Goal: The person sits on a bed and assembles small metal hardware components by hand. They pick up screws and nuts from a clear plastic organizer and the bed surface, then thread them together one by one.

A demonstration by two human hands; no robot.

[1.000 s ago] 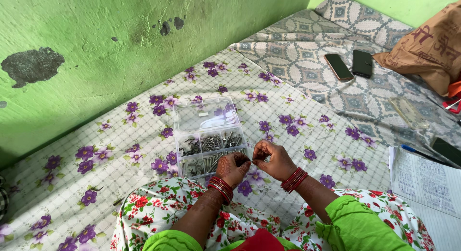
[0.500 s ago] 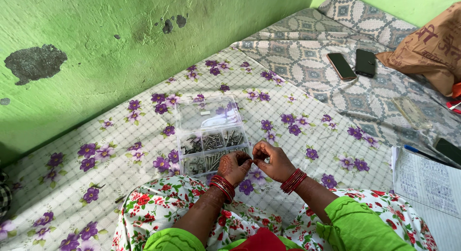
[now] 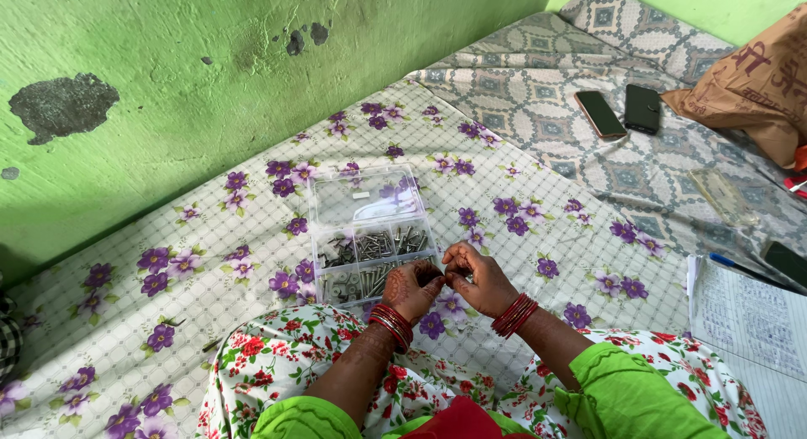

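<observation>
A clear plastic compartment box (image 3: 370, 237) lies open on the flowered bedsheet (image 3: 210, 288), its lid flipped back. Its compartments hold several metal screws and bolts (image 3: 374, 258). My left hand (image 3: 410, 289) and my right hand (image 3: 479, 279) meet just in front of the box, fingertips pinched together on a small metal fastener (image 3: 444, 275) that is mostly hidden between them. Both wrists carry red bangles. Which hand bears the piece I cannot tell.
A green wall (image 3: 210, 78) runs along the left. Two phones (image 3: 622, 111) lie on the grey patterned sheet at the back right beside a brown bag (image 3: 752, 78). An open notebook (image 3: 744, 313) with a blue pen (image 3: 740, 267) sits at the right.
The hands stay together at the box front, the fingers shifting slightly around the small piece. The view has drifted a little; nothing else moved.
</observation>
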